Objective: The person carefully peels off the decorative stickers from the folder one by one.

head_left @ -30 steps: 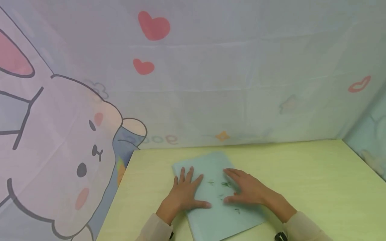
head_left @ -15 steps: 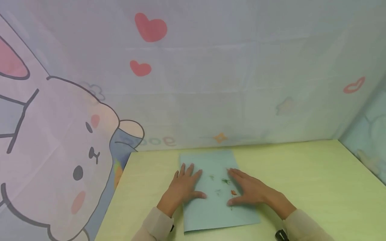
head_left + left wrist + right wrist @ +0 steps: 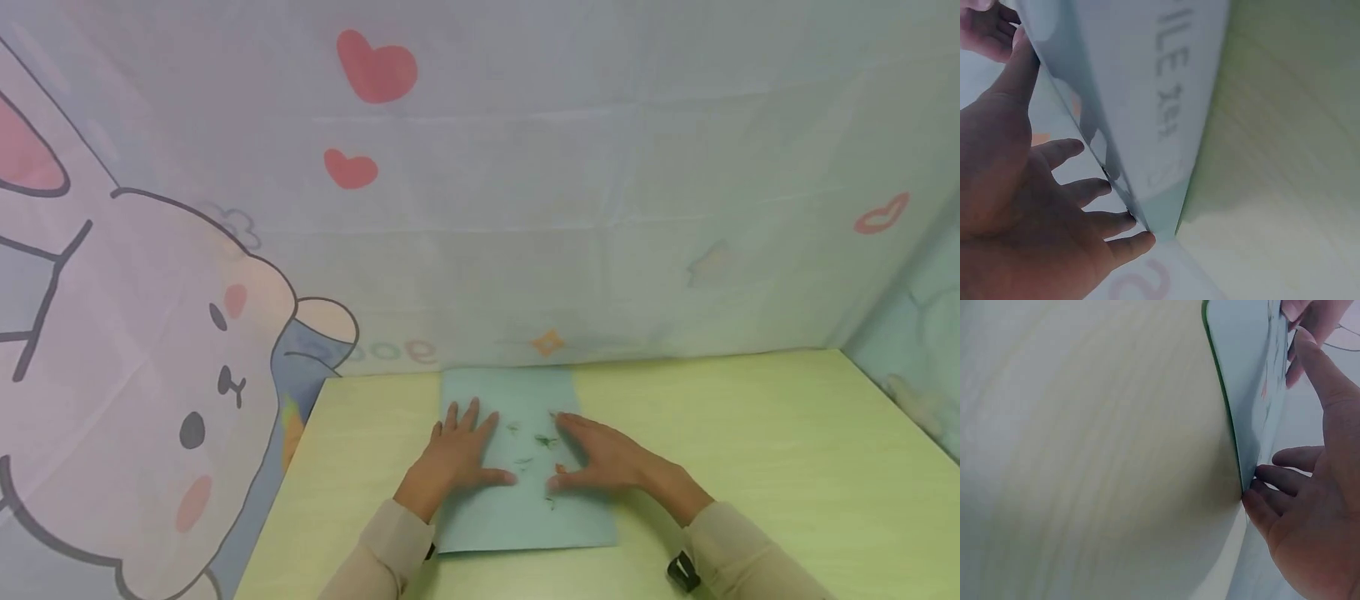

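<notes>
A pale blue-green file folder (image 3: 517, 523) with small plant prints lies flat on the table, its sides running nearly square to the back edge. My left hand (image 3: 456, 458) rests along its left part with fingers spread and fairly straight. Across from it, my right hand (image 3: 606, 458) touches the right part, fingers extended and thumb pointing inward. In the left wrist view, the folder's spine (image 3: 1147, 100) shows lettering that reads partly "FILE", and my fingertips meet its upper edge. Seen from the right wrist, my fingertips lie at the folder's far right corner.
The pale yellow wood-grain table (image 3: 750, 467) stretches out to the right. Behind it hangs a light cloth backdrop (image 3: 525, 250) with hearts. A large cartoon rabbit (image 3: 172, 350) is printed on the cloth at the left.
The folder has turned from a slant to nearly straight and slid back to the table's rear edge. Both hands have moved slightly with it, staying spread on it.
</notes>
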Motion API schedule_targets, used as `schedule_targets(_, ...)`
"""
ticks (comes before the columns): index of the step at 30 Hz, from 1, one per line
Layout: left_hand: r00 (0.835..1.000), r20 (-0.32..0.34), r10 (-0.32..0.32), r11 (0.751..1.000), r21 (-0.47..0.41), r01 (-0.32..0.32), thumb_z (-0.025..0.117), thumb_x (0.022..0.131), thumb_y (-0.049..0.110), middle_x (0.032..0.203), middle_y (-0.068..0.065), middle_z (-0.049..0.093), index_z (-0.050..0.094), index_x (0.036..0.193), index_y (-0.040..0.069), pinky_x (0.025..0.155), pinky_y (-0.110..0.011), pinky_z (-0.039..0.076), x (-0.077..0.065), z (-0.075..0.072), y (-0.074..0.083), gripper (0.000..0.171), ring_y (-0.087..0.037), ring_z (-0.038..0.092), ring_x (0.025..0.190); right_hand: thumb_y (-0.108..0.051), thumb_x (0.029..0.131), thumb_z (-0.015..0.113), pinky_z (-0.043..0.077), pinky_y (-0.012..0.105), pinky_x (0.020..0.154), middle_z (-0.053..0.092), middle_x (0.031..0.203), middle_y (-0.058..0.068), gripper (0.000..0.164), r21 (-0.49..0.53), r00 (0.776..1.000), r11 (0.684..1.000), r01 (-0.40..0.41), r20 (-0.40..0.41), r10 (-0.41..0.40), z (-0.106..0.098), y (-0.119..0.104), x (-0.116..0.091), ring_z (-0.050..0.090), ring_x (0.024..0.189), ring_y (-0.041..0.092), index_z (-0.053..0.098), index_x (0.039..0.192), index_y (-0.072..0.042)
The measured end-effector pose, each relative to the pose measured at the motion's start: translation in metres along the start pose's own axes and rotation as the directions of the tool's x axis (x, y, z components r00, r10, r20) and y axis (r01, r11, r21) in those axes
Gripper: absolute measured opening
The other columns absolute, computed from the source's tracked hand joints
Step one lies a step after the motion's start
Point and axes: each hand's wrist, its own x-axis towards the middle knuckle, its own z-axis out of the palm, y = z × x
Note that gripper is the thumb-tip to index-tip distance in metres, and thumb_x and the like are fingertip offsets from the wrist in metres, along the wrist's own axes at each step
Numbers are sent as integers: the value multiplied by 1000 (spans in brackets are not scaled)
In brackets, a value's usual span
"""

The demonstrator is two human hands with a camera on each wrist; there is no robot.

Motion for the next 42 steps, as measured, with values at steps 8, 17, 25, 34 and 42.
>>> schedule_targets(8,1000,18,-14,999,45,13,80,85,66,175,-19,19,38,166,16,124,-65,22,-4,-3,-8,105,-49,11,160,-40,98,77,44,58,112,59,148,23,73,22,991,999,47,-126,-44,4,1,13,55,138,42,54,150,6)
schedule_targets(17,1000,14,-13,992,125,11,80,82,69,174,-16,23,41,165,19,125,-62,24,-7,3,-13,104,-47,15,160,-10,96,79,57,49,87,71,115,17,35,86,963,994,64,-265,-39,5,12,40,69,104,37,71,126,7)
schedule_targets(25,999,41,7,985,172,-14,76,85,71,173,-15,27,44,164,22,123,-61,28,-5,0,-15,99,-46,19,159,-8,95,80,57,44,84,72,109,14,24,93,968,993,78,-246,-53,3,20,48,69,102,33,76,115,3)
schedule_targets(34,998,56,-24,983,185,13,81,82,68,171,-16,31,46,163,22,123,-60,28,-2,-3,-12,99,-48,21,158,-9,93,82,56,38,81,72,105,9,20,101,964,991,86,-258,-58,7,25,54,69,97,28,79,111,0)
schedule_targets(42,999,37,-27,977,213,18,85,77,67,168,-17,35,49,161,22,123,-57,31,2,0,-9,101,-51,25,155,-7,92,82,56,41,83,71,106,9,20,91,969,992,83,-241,-58,9,26,56,68,99,28,79,110,0)
